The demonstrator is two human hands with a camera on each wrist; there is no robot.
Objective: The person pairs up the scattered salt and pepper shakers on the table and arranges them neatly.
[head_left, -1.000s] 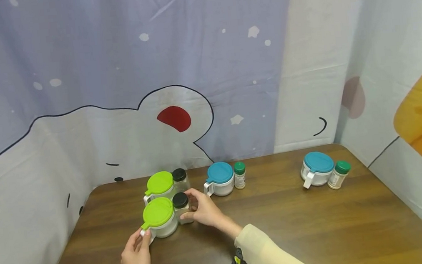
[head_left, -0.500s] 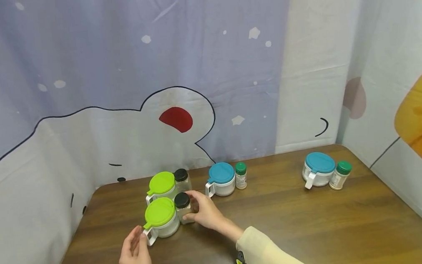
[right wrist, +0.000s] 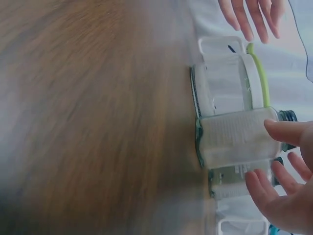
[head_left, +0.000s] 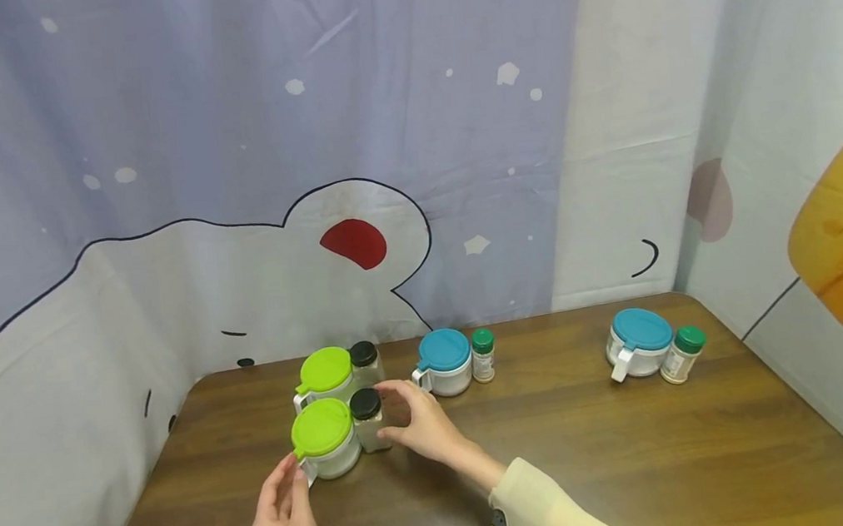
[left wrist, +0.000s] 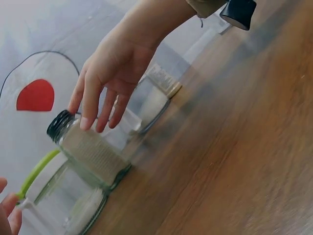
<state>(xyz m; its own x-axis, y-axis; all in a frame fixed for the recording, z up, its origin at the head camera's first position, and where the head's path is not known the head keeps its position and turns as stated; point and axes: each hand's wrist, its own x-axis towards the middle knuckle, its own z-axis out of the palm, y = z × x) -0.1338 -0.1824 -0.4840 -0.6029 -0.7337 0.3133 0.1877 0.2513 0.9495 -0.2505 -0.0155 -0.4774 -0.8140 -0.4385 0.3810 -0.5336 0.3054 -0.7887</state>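
A white-bodied, clear-based seasoning pot with a lime-green lid (head_left: 322, 427) stands at the left of the table, its handle toward my left hand (head_left: 286, 517). My left fingertips are right at that handle, fingers extended and not wrapped round it. Touching the pot's right side is a clear spice jar with a black lid (head_left: 368, 422), upright. My right hand (head_left: 423, 430) is spread beside this jar. In the right wrist view its thumb (right wrist: 286, 131) overlaps the jar near the neck, while the other fingers stand apart from the glass.
Behind them stand a second lime-lidded pot (head_left: 325, 370) and a second black-lidded jar (head_left: 365, 363). Farther right are a blue-lidded pot (head_left: 445, 361) with a green-capped shaker (head_left: 483, 355), and another such pair, pot (head_left: 639, 342) and shaker (head_left: 682, 354). A patterned curtain (head_left: 471, 142) hangs behind the table.
My right fingers have loosened from the jar and spread wider. My left hand drew back a little from the handle, then came close to it again. The pots and jars keep their places.
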